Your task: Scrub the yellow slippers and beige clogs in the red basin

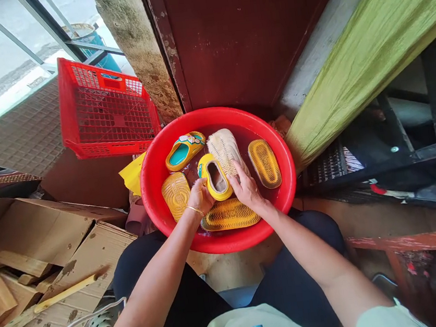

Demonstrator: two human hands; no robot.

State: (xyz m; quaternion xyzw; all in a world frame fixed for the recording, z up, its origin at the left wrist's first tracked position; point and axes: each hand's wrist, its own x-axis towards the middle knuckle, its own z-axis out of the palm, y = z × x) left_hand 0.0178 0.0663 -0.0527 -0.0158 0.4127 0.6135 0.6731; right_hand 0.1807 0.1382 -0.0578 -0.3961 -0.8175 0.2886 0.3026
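Observation:
My left hand (201,197) is closed on the side of a small yellow clog (225,186), whose dark opening faces up. My right hand (246,186) has its fingers on the lower end of a cream scrub brush (224,149) with pale bristles, right beside the clog. Both hands are over a red basin (148,192) of water. Around them in the basin are a yellow clog with a teal inside (181,155) and several yellow soles facing up: a left one (176,193), a near one (229,214) and a right one (264,163).
A red plastic crate (68,109) stands at the back left, near a blue bucket (104,45). Cardboard and wood pieces (25,264) lie at left. A dark red door (242,34) rises behind the basin. At right hang a green cloth (348,64) and dark metal frames (430,160).

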